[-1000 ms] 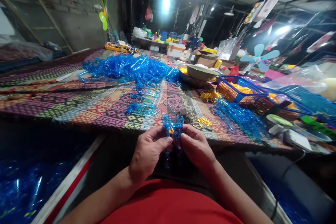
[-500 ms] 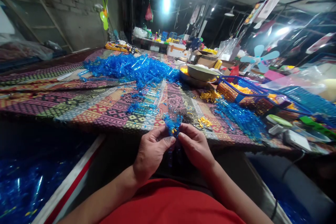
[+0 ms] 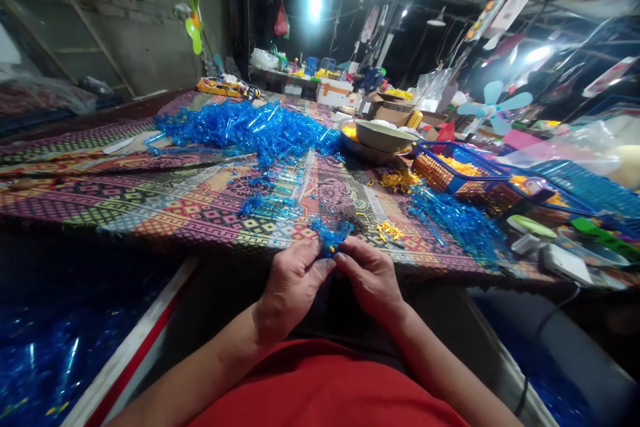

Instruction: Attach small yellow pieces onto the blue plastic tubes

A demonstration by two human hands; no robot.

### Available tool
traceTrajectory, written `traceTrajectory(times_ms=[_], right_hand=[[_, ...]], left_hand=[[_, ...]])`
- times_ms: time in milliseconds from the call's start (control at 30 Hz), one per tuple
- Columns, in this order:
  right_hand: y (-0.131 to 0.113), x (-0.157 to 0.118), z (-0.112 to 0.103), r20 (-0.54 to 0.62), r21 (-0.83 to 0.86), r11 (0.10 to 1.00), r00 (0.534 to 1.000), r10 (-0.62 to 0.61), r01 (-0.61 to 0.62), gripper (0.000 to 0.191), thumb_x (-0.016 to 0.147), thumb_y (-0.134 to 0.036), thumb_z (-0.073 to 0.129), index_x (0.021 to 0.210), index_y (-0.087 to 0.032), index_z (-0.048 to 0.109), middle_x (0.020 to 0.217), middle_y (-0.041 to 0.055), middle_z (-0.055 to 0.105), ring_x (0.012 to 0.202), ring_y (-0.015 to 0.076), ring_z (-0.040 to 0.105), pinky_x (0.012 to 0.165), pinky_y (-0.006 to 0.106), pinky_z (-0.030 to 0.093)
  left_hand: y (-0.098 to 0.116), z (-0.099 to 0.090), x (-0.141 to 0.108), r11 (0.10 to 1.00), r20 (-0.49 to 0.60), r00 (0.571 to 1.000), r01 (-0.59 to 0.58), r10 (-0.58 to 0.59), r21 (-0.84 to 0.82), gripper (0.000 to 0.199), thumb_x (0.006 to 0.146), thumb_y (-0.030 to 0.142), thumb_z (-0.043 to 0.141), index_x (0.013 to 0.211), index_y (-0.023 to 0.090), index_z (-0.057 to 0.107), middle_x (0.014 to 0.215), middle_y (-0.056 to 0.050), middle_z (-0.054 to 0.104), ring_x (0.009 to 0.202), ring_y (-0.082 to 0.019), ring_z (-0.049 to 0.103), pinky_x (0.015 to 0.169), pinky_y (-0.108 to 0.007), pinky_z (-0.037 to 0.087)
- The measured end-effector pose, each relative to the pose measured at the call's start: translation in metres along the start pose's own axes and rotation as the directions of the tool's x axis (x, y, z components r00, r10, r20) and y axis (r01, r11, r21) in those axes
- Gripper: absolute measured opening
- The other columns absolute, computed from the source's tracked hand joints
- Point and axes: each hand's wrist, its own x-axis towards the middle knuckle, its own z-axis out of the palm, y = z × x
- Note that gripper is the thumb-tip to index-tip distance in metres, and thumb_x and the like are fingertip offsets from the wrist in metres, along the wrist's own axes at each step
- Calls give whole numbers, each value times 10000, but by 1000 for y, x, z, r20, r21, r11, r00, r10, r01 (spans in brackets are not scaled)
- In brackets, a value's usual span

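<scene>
Two bare hands work together just off the near edge of a patterned woven cloth (image 3: 165, 210), the left hand (image 3: 291, 283) and the right hand (image 3: 371, 279) almost touching, their fingers closed from both sides on a translucent blue plastic cluster (image 3: 329, 237) flecked with yellow bits. That cluster sits above the cloth's near edge, with its lower part hidden by the fingers. On the cloth, directly ahead of the hands, lie a small dark heap (image 3: 351, 221) and, to its right, a little scatter of yellow plastic pieces (image 3: 389, 232). Farther up the cloth's middle spreads a large tangled mound of blue plastic strands (image 3: 245, 130), with a smaller run of blue pieces (image 3: 267, 207) trailing toward the near edge. A second blue heap (image 3: 455, 227) lies on the cloth's right side, beside a blue-rimmed orange mesh basket (image 3: 435, 172) holding yellow pieces. Past the basket, at the cloth's far right, a metal basin (image 3: 355, 143) carries a cream bowl (image 3: 380, 135). Below the cloth's left edge, a white-rimmed bin (image 3: 135, 340) holds shiny blue plastic (image 3: 45, 360).
</scene>
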Motion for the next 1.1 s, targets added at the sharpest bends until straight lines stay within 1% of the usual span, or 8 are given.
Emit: traceTrajectory(times_ms=[100, 233, 367, 567, 733, 900, 1033, 1100], right_hand=[[0, 1, 2, -22, -70, 994, 996, -84, 82, 120, 794, -259, 617, 693, -201, 643, 626, -4, 535, 603, 130, 462, 616, 270, 403], [0, -2, 10, -89, -74, 985, 983, -162, 156, 111, 763, -242, 649, 673, -203, 596, 627, -10, 519, 589, 126, 481, 583, 267, 420], [3, -3, 15, -28, 180, 982, 998, 55, -49, 150, 774, -321, 639, 729, -214, 543, 560, -43, 512, 396, 90, 449, 387, 233, 383], [11, 0, 20, 103, 326, 906, 963, 250, -270, 212, 739, -339, 677, 805, -183, 550, 519, -53, 544, 356, 96, 507, 344, 208, 411], [12, -2, 25, 290, 488, 786, 920, 265, -380, 228, 789, -353, 615, 877, -181, 493, 470, -60, 541, 289, 135, 516, 273, 220, 403], [8, 6, 15, 144, 442, 843, 952, 271, -306, 214, 776, -330, 639, 764, -157, 515, 488, -32, 557, 342, 103, 503, 333, 213, 422], [7, 10, 15, 17, 429, 863, 958, 286, -265, 225, 719, -304, 700, 760, -162, 530, 579, -19, 589, 435, 94, 526, 408, 212, 451], [8, 8, 19, 37, 412, 869, 958, 285, -274, 239, 704, -306, 713, 802, -161, 551, 598, -16, 597, 453, 97, 531, 413, 210, 449]], left_hand=[[-1, 0, -1, 999, 21, 1000, -18, 19, -43, 247, 791, 215, 575, 1004, 218, 698, 973, -67, 662, 935, -218, 569, 923, -309, 386], [-5, 2, -6, 949, 97, 974, 224, -207, -220, 288, 820, 296, 549, 1062, 189, 664, 890, -59, 655, 747, -168, 582, 722, -270, 468], [-16, 5, -12, 794, 221, 909, 416, -353, -444, 379, 842, 374, 512, 1148, 163, 584, 620, -5, 587, 480, -98, 515, 482, -219, 441], [-23, 8, -8, 615, 247, 896, 435, -369, -658, 524, 803, 321, 571, 1293, 219, 417, 664, 26, 566, 348, -81, 516, 284, -164, 347], [-25, 8, -7, 495, 323, 874, 474, -362, -728, 661, 802, 279, 565, 1380, 262, 242, 739, 9, 596, 356, -107, 555, 279, -176, 382], [-35, 3, -18, 397, 457, 825, 562, -331, -726, 596, 816, 260, 549, 1349, 236, 286, 732, -27, 612, 557, -188, 660, 437, -231, 494], [-39, 3, -24, 347, 468, 807, 582, -362, -735, 497, 809, 255, 563, 1274, 181, 404, 742, -46, 614, 561, -174, 652, 455, -216, 486], [-38, 4, -24, 340, 433, 813, 564, -390, -753, 464, 796, 242, 578, 1235, 161, 449, 738, -44, 608, 540, -154, 638, 432, -189, 460]])
